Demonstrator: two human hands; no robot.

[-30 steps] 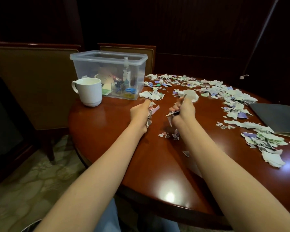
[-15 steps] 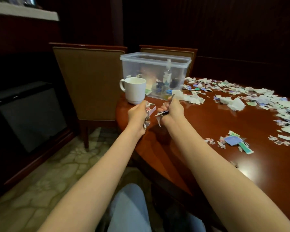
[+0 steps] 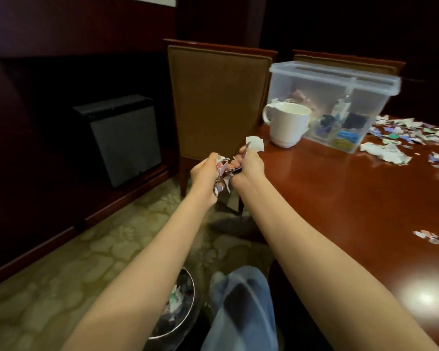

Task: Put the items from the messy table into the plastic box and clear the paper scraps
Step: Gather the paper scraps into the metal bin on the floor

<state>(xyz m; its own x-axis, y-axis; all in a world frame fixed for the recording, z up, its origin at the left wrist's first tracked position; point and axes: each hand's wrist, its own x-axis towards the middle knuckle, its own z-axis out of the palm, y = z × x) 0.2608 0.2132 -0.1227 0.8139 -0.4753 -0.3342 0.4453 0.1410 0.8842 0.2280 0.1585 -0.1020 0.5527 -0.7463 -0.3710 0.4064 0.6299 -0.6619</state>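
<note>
Cannot tell apart the blurred items (image 3: 345, 122) in the plastic box (image 3: 302, 84). Cannot see most of the near bin (image 3: 188, 319) behind the left forearm (image 3: 142, 269), nor the table (image 3: 340, 198) past the right edge.

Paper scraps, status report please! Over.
Grips: left hand and right hand both hold paper scraps, past the table edge. Floor bin below, scraps inside. Loose scraps left on table. Nothing seen in the way.

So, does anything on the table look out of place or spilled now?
Yes. Torn paper scraps lie scattered over the table beside the plastic box. The left hand and right hand each grip more scraps, past the table's edge.
</note>
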